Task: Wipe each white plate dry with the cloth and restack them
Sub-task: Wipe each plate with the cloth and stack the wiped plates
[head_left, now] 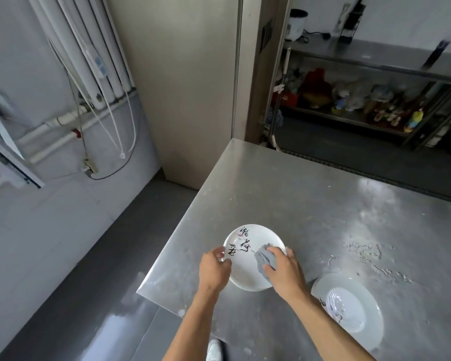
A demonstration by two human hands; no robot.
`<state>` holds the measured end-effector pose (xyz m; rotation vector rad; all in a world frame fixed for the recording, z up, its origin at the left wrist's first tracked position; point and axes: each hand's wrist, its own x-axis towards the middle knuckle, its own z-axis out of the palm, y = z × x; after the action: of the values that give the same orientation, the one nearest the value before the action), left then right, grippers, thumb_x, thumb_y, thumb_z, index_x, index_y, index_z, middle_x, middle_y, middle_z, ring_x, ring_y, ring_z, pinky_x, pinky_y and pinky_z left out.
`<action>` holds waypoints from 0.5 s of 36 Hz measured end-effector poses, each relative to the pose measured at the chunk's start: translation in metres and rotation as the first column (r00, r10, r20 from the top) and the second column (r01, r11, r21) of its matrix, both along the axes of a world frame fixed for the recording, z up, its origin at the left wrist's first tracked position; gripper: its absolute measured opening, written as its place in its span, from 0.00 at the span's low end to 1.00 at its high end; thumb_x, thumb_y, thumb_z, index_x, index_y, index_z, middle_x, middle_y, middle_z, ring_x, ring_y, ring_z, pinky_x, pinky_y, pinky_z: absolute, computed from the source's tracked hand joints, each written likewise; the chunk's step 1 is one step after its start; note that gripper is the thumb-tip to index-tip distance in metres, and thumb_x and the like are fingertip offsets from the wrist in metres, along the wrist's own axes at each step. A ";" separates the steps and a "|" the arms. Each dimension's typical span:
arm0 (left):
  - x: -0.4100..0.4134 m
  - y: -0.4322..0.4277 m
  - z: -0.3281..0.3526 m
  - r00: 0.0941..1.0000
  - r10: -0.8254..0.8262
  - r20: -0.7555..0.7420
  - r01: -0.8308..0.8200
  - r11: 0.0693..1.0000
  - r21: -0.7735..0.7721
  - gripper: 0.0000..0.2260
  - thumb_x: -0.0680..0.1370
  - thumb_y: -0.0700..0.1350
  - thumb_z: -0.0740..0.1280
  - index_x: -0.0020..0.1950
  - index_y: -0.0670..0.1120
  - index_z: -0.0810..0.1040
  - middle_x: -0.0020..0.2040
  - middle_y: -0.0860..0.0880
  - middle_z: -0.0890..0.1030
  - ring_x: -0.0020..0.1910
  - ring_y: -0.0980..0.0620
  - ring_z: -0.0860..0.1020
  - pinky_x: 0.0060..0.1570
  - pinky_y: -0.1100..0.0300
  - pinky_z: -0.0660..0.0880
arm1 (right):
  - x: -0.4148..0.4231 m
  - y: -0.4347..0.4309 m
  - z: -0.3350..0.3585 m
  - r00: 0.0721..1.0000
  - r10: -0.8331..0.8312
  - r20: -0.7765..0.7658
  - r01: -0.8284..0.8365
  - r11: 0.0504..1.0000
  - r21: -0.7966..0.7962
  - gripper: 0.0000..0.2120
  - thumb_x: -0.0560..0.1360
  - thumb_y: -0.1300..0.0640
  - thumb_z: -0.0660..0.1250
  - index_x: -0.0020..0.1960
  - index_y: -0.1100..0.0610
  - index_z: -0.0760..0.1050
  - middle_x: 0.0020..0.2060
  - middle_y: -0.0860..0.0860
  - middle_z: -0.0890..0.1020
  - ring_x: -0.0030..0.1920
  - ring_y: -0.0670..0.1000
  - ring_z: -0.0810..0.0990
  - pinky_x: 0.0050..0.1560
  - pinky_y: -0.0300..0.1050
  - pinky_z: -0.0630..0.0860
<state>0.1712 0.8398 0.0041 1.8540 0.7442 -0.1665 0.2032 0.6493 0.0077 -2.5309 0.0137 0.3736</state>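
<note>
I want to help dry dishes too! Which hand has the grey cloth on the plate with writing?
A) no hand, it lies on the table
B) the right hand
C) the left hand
B: the right hand grips the grey cloth against the white plate, while the left hand holds the plate's rim.

Steel table (310, 194) w/ glare — grey floor (94, 269), white pipes (99, 43) on left wall, cluttered shelf rack (375, 62) behind.
</note>
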 end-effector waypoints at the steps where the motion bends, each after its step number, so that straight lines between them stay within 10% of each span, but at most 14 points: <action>1: 0.000 -0.001 0.000 1.000 0.027 -0.005 -0.027 0.998 -0.050 0.17 0.77 0.35 0.67 0.64 0.44 0.83 0.48 0.51 0.78 0.46 0.47 0.78 0.48 0.59 0.73 | 0.000 0.000 0.000 1.000 -0.006 -0.003 0.006 1.000 0.003 0.22 0.76 0.52 0.69 0.69 0.47 0.74 0.64 0.52 0.70 0.59 0.57 0.77 0.58 0.47 0.76; 13: 0.001 0.000 0.011 0.996 0.086 0.029 -0.068 0.917 -0.393 0.13 0.79 0.32 0.64 0.62 0.43 0.74 0.53 0.45 0.85 0.45 0.49 0.81 0.39 0.59 0.80 | 0.003 -0.003 0.003 0.995 -0.087 -0.045 0.092 0.990 0.109 0.27 0.72 0.48 0.74 0.69 0.47 0.72 0.62 0.46 0.75 0.63 0.50 0.76 0.60 0.42 0.72; 18: -0.001 -0.006 0.011 0.995 0.101 0.003 -0.087 0.868 -0.490 0.14 0.80 0.32 0.63 0.61 0.47 0.69 0.55 0.45 0.84 0.46 0.44 0.81 0.48 0.43 0.84 | 0.003 -0.005 0.004 0.980 -0.190 -0.063 0.198 0.970 0.144 0.17 0.75 0.45 0.70 0.57 0.53 0.73 0.52 0.48 0.79 0.54 0.52 0.80 0.52 0.47 0.78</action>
<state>0.1705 0.8342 0.0150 1.3301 0.6946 -0.2419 0.2064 0.6446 0.0122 -2.3462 0.2421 0.3444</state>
